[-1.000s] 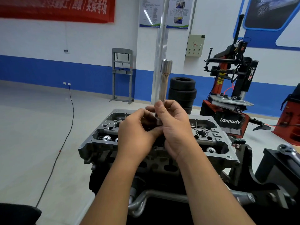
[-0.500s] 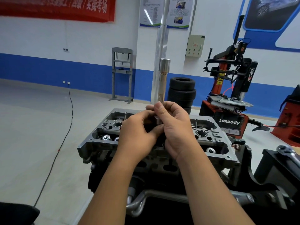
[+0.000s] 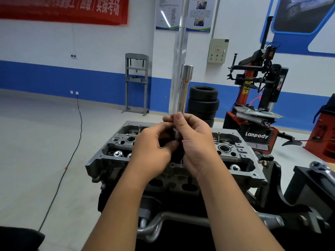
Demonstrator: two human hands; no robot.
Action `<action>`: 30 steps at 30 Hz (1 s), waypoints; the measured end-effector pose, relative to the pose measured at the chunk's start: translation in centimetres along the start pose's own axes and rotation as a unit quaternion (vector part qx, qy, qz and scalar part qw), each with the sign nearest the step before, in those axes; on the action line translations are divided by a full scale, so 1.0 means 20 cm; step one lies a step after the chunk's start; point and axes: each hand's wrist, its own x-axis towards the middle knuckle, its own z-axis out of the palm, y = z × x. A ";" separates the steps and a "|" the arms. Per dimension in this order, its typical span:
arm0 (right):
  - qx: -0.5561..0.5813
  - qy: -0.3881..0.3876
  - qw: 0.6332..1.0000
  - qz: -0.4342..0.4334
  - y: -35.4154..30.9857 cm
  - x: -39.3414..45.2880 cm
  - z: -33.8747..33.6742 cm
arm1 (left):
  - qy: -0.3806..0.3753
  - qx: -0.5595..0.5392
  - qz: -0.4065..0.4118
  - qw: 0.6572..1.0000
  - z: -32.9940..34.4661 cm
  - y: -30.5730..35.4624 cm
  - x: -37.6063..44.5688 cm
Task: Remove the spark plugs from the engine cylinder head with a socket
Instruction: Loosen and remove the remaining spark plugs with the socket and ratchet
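Observation:
A long silver spark plug socket [image 3: 184,87] stands upright above the grey cylinder head [image 3: 241,153], its wider end at the top. My right hand [image 3: 195,144] grips its lower part, fingers curled round it. My left hand [image 3: 154,151] pinches the socket's bottom end, where my fingers hide whatever sits in it. Both hands hover over the middle of the head, covering the central plug wells. Open wells [image 3: 224,148] and valve parts show to the left and right.
A ratchet wrench [image 3: 320,169] lies on a black stand at the right. Behind stand a stack of tyres [image 3: 203,102], a red tyre changer [image 3: 257,105] and a grey press frame [image 3: 136,82]. A black cable [image 3: 72,151] runs across the floor on the left.
The socket has stayed upright in both hands and shifted slightly left with the view. My fingers have kept working at its lower end.

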 end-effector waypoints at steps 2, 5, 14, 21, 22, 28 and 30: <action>0.000 -0.005 1.000 0.003 0.00 0.00 0.00 | 0.033 0.008 -0.001 0.999 0.01 -0.01 0.00; 0.022 0.004 1.000 0.006 0.00 0.00 0.01 | 0.074 0.009 -0.004 0.997 0.03 -0.01 -0.01; -0.008 -0.002 1.000 0.006 0.00 0.00 0.01 | 0.023 -0.005 -0.008 1.000 0.01 -0.01 0.00; 0.000 0.011 1.000 0.000 0.00 0.00 0.00 | 0.063 -0.001 -0.004 0.998 0.02 -0.01 0.00; -0.005 0.011 1.000 0.001 0.00 0.00 0.00 | 0.043 -0.010 -0.002 0.999 0.01 -0.01 0.00; -0.003 0.008 1.000 0.013 -0.01 0.00 0.01 | 0.055 0.004 -0.008 0.998 0.02 -0.01 0.00; 0.003 0.006 1.000 0.001 -0.01 0.00 0.01 | 0.088 0.017 -0.006 0.996 0.03 -0.02 -0.01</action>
